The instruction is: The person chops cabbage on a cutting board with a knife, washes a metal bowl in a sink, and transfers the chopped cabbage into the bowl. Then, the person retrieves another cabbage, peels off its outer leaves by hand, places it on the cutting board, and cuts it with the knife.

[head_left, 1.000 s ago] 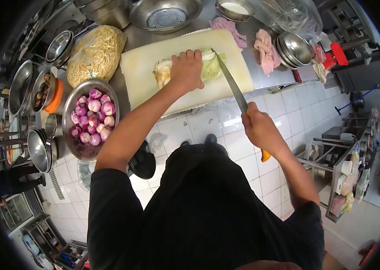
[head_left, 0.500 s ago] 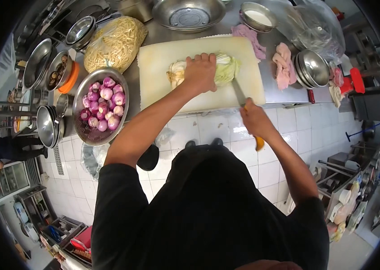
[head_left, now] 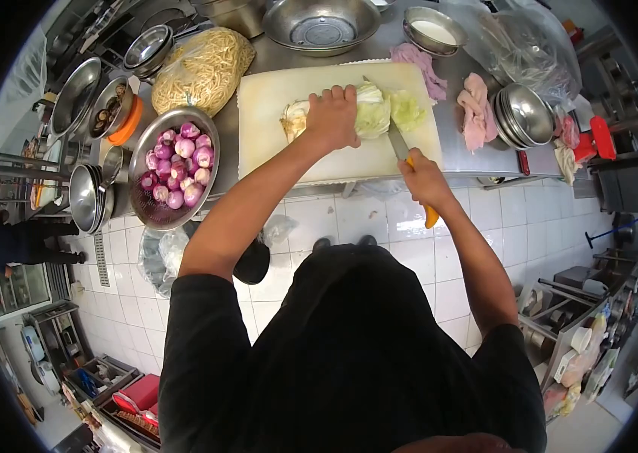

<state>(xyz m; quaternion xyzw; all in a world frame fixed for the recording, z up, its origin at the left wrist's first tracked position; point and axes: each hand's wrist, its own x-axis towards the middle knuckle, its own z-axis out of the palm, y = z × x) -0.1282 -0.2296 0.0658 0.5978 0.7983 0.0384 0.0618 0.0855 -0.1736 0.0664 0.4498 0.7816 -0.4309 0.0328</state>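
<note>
Pale green, leafy cabbage [head_left: 372, 117] lies on its side on the off-white rectangular cutting board [head_left: 265, 155], left hand [head_left: 332, 117] gripping its middle: fingers bent over the top, thumb toward the near side. Right hand [head_left: 425, 181] closed round the yellow-orange handle of a long steel-bladed knife [head_left: 399, 142]; blade beside the cabbage's cut end, tip angled away from the body.

Clock centred on cabbage, 12 at top of view. At 3, close by: loose pale green cut leaves [head_left: 408, 111], on board. At 2: mauve cloth [head_left: 419, 68], by the board's far corner. At 12, past the board: wide steel basin [head_left: 319, 32]. Between 1 and 2: steel bowl of white contents [head_left: 434, 32]. At 3, off board: pink cloth [head_left: 476, 115], then nested steel bowls [head_left: 524, 113]. Between 9 and 10: clear plastic bag of pale yellow strips [head_left: 202, 72]. Between 8 and 9: perforated steel colander [head_left: 139, 206] holding peeled purple onions [head_left: 175, 167]; farther out, person in dark clothing [head_left: 26, 241].
</note>
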